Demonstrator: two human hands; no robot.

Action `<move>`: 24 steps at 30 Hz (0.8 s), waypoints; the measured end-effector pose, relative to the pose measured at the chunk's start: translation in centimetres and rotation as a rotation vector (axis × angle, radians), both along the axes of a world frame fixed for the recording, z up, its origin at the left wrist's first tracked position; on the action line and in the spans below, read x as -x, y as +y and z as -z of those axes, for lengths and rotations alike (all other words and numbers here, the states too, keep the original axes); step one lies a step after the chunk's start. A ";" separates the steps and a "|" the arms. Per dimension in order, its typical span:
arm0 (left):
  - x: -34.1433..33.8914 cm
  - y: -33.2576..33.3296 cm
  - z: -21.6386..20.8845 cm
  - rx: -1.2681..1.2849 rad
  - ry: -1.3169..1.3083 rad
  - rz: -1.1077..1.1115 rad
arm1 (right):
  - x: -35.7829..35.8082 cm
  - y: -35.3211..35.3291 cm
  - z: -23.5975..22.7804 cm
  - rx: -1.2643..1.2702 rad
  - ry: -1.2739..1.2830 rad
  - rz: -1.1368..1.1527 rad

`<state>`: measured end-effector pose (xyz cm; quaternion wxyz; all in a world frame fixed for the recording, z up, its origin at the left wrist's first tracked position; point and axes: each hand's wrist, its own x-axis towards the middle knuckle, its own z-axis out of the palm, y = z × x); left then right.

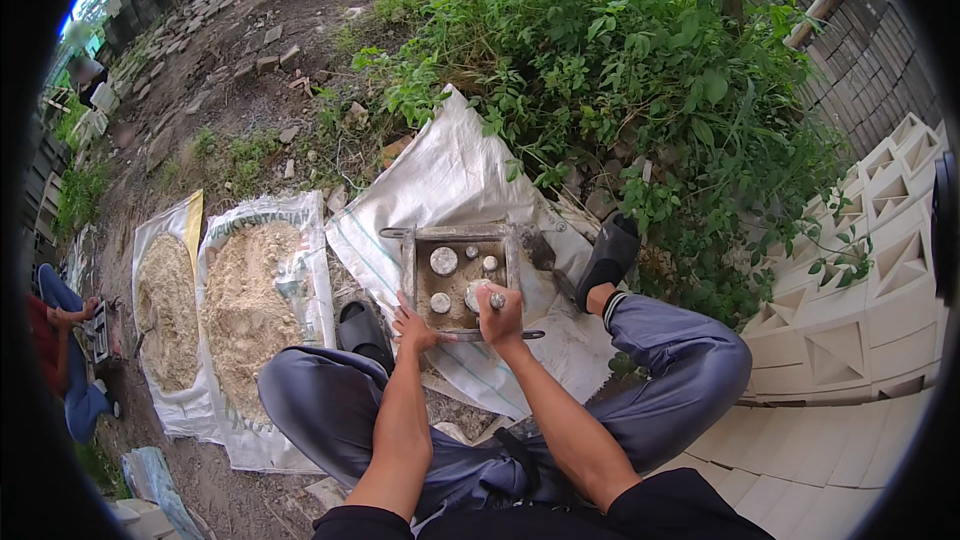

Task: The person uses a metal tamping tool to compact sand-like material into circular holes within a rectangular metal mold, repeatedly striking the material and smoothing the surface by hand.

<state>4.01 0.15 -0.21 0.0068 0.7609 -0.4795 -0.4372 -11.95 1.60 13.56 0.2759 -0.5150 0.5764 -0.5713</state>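
A square metal mould (408, 270) stands between my feet on a white woven sack. Sandy material fills it, with several round pale-topped pegs such as the large one (444, 260) standing inside. My left hand (412, 326) lies against the mould's near left corner, fingers stretched along its side and thumb by the near edge. Closed in a fist over the near right part of the mould, my right hand (503, 320) grips a short rod (497, 300) with a rounded end; its lower part is hidden. A dark flat-bladed tool (537, 248) rests beside the mould's right wall.
To the left, two sacks hold heaps of pale sandy powder (255, 295). Cast blocks with triangular recesses (835, 355) are stacked at the right. Leafy plants (640, 70) grow beyond the woven sack (450, 155). Another person (65, 340) sits at the far left edge.
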 end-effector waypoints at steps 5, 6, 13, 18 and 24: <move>0.3 -0.4 -1.0 -0.002 -0.011 0.027 | 0.6 -0.4 -0.8 -0.095 0.183 -0.188; 0.4 -0.3 -1.6 -0.038 -0.054 0.061 | 1.1 -0.5 -0.8 -0.150 0.174 -0.182; -2.8 -3.9 -4.6 -0.094 -0.338 0.444 | 2.1 -2.1 -1.4 -0.191 0.122 -0.021; -3.7 -7.9 -12.9 0.174 -0.255 0.583 | 2.8 -4.5 -0.9 -0.395 0.127 0.116; -0.5 -7.7 -27.1 0.414 -0.363 0.739 | 4.8 -4.9 -2.1 -0.639 0.206 -0.093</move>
